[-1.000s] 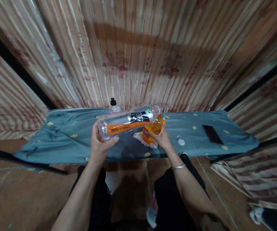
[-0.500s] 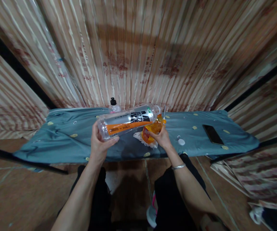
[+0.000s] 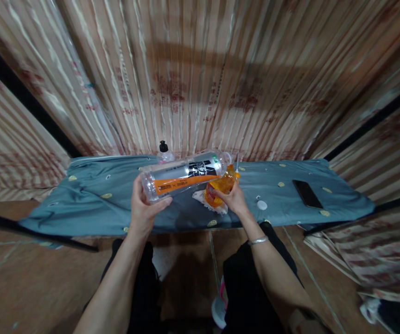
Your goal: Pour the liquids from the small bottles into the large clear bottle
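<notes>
Grip of the left hand [image 3: 143, 208] is being kept closed around the base end of a clear bottle [image 3: 186, 175], while the lower side of an amber bottle [image 3: 217, 192] is being gripped by the right hand [image 3: 236, 199]. Both bottles are being held in front of the body, above a blue-green sheet [image 3: 92, 204], the necks being brought together at the right; whether they are touching cannot be determined.

Progress is being assessed as partway: the bottles are being aligned neck to neck, which is being taken as done, but any transfer of liquid is not being shown clearly. Release and separation are being recorded as outstanding.

The clear bottle is being presented on its side, neck slightly raised in view, with a silver, orange and black label. The amber bottle is being tilted, with a reddish label partly covered by the fingers; its fill level is not being revealed.

Farther out, a crumpled white cloth [image 3: 200, 197] is being overhung by the amber bottle. A white disc [image 3: 261, 205], a dark phone [image 3: 307, 194] and a black-topped bottle [image 3: 163, 148] are being supported by the sheet.
</notes>
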Tool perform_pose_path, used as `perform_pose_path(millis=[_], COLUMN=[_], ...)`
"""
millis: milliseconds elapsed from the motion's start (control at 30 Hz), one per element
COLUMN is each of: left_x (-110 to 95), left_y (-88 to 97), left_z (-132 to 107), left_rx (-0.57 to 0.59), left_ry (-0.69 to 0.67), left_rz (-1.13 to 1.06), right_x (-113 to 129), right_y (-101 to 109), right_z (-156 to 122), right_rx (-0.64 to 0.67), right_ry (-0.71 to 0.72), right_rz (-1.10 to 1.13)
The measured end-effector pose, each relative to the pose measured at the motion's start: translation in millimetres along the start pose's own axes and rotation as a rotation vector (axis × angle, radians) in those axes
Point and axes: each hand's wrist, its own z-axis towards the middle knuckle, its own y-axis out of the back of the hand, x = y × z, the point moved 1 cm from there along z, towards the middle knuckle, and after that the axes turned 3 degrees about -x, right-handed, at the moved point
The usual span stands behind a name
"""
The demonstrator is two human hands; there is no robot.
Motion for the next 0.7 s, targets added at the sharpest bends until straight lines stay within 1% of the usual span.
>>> perform_pose_path(millis=[200,700], left_x=[-0.7,0.1], left_y=[-1.6,0.7], left_z=[-0.1,0.0], left_rx=[-0.025,0.011], left_ry=[-0.006,-0.015], left_rz=[0.012,0.03], right_x=[0.7,-1.1], right_y=[0.5,-0.4], right_z=[-0.6,0.5], right_rx=[0.001,-0.003], right_ry=[-0.002,0.002], right_rz=[-0.002,-0.002])
